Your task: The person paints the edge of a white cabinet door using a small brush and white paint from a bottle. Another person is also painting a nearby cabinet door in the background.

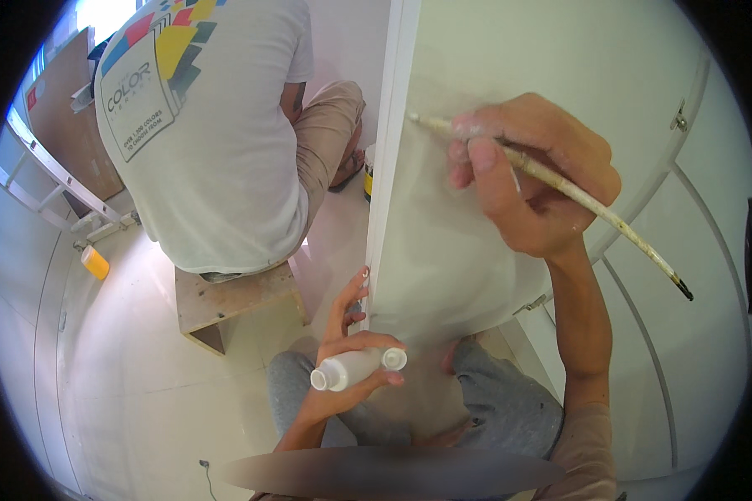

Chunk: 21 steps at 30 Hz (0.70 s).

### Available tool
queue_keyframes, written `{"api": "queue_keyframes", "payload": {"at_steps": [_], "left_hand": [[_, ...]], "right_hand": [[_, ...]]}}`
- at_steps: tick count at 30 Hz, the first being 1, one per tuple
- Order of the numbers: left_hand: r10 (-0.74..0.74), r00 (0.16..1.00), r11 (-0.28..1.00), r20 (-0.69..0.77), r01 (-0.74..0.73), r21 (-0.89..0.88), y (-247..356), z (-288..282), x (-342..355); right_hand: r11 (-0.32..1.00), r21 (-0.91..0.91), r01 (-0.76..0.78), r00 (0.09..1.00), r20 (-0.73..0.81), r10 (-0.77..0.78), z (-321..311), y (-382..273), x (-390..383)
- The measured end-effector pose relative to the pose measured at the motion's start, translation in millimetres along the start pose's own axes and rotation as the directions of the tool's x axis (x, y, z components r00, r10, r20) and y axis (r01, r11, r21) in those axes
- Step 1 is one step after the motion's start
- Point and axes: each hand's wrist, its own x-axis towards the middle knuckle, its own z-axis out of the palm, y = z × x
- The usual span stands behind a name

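My right hand grips a thin, paint-spattered paintbrush like a pen. The brush's whitish tip points left, close to the long edge of a white cabinet door; I cannot tell if it touches. Lower down, my left hand is wrapped round a small white uncapped bottle. A round white cap sits in the same grip, at the fingertips, its open side facing up. The other fingers of that hand rest by the lower end of the door edge.
At left, another person sits facing away on a low wooden stool. A yellow container lies near a ladder and a brown board. Metal hinges mark the door's right side. White cabinet panels curve along the right.
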Motion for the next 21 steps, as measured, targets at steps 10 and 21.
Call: {"api": "queue_keyframes", "payload": {"at_steps": [10, 21], "left_hand": [[0.011, 1.000, 1.000, 0.006, -0.012, 0.017, 0.7, -1.0, -0.9], [-0.001, 1.000, 1.000, 0.009, 0.001, 0.014, 2.6, -1.1, -1.5]], "right_hand": [[1.000, 0.002, 0.005, 1.000, 0.006, -0.005, 3.5, -1.6, -7.8], [1.000, 0.006, -0.006, 1.000, -0.008, 0.006, 6.5, -2.9, -11.6]]}}
